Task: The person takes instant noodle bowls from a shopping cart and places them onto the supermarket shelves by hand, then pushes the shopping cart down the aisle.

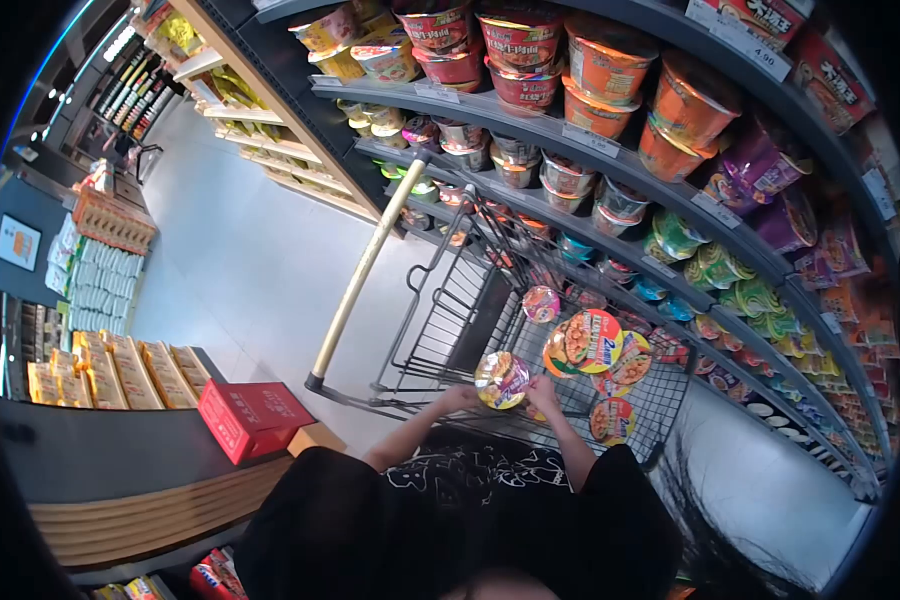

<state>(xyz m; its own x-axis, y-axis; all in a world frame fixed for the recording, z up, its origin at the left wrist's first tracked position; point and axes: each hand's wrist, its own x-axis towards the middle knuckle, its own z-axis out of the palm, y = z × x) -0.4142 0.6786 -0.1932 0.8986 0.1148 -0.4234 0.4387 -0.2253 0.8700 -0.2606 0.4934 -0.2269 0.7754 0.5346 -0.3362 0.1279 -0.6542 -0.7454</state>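
An instant noodle cup [501,380] with a round, colourful lid is held in front of my chest, over the near side of a shopping cart. My left hand [459,399] is closed at the cup's left edge. On the opposite edge, my right hand [543,396] grips it with bent fingers. Inside the black wire cart [665,400] lie several more noodle packs: a smaller cup [541,304] at the far left, a large orange-lidded bowl [582,342], and another bowl [612,420] near the right-hand side.
Shelves [530,122] stacked with instant noodle bowls rise just beyond the cart. The cart's pale handle bar [370,270] points left, toward the grey aisle floor [240,250]. A red box [252,418] and yellow packs [110,372] sit on a display at left.
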